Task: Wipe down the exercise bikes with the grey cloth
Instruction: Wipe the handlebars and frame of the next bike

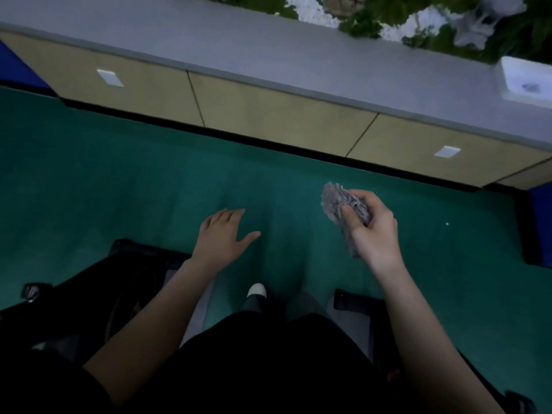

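Head view. Our right hand grips the cloth, bunched, thumb pressed across it, fingers curled behind. The wad's long axis runs away from us, both ends poking out of the fist. It hangs over the green floor, touching no bike. Left hand is spread, palm down, holding nothing. A dark bike frame lies low-left, nearer the left hand. A dark base, likely another bike, lies beneath the right forearm. We judge the cloth must drop back towards us.
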A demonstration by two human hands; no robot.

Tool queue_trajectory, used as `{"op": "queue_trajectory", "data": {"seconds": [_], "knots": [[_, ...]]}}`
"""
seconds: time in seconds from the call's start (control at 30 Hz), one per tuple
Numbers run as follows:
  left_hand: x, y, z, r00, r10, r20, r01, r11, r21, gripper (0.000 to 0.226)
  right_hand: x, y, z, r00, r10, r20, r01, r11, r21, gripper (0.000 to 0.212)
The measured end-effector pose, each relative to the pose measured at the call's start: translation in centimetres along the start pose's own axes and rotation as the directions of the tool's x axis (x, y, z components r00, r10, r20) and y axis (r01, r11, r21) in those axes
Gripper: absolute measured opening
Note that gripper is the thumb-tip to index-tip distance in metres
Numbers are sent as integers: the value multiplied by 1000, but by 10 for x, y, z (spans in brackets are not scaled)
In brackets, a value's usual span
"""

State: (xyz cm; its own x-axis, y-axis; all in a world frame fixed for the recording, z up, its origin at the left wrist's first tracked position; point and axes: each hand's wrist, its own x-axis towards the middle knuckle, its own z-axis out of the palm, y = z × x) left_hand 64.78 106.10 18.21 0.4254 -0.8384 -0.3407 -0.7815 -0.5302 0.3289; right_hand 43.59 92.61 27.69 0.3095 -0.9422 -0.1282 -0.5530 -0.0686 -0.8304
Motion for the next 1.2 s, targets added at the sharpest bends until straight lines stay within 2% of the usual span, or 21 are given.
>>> {"op": "queue_trajectory", "data": {"seconds": [0.2, 0.4, 0.53, 0.73, 0.9, 1.07, 1.2], "knots": [[20, -24, -7, 966, -257, -24, 255, 965, -59, 71, 81, -17, 28, 982, -58, 180, 56, 998, 15, 18], [70, -15, -26, 907, -416, -59, 410, 907, -101, 69, 176, -46, 51, 920, -207, 332, 190, 978, 81, 19], [115, 17, -46, 896, -436, -83, 424, 897, -128, 67, 241, -61, 47, 881, -282, 380, 255, 959, 120, 20], [154, 33, -68, 867, -491, -83, 463, 857, -226, 65, 308, -76, 56, 843, -286, 455, 248, 958, 141, 20], [167, 15, -78, 815, -569, -107, 542, 815, -206, 65, 326, -103, 91, 764, -344, 546, 300, 938, 171, 20], [192, -31, -90, 769, -631, -100, 600, 767, -229, 65, 337, -145, 156, 661, -404, 632, 369, 909, 195, 21], [216, -77, -106, 745, -662, -82, 621, 733, -276, 64, 350, -175, 207, 626, -423, 655, 420, 890, 174, 21]]}}
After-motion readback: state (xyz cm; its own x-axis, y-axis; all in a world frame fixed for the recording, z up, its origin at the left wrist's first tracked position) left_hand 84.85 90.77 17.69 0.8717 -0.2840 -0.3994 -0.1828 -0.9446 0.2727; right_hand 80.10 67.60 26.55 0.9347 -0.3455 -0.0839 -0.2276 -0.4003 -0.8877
